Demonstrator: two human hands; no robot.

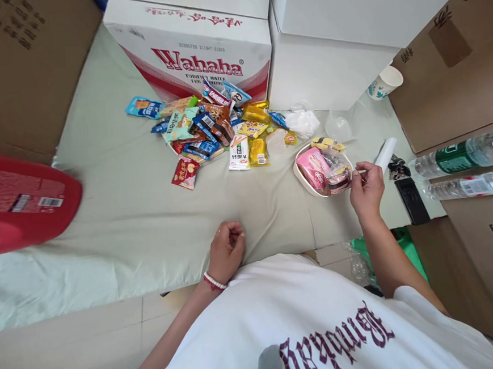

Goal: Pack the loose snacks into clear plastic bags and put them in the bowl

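My left hand (227,251) rests at the front edge of the cloth-covered table, its fingers loosely curled with nothing seen in them. At the right, my right hand (367,192) pinches the right rim of a small white bowl (305,184). Inside the bowl lie a pink snack packet (313,166), a clear-wrapped brown snack (338,182) and a yellow packet (327,143) across the far rim. Left of the bowl spreads a pile of snack packets, among them a mint-green packet (182,125), a white packet (238,152) and a red packet (185,173).
Behind the pile stands a Wahaha carton (194,58), beside white boxes (314,71). A red container (26,202) is at the left. A paper cup (385,82), keys (398,168), a black phone-like object (412,201) and plastic bottles (470,154) are at the right.
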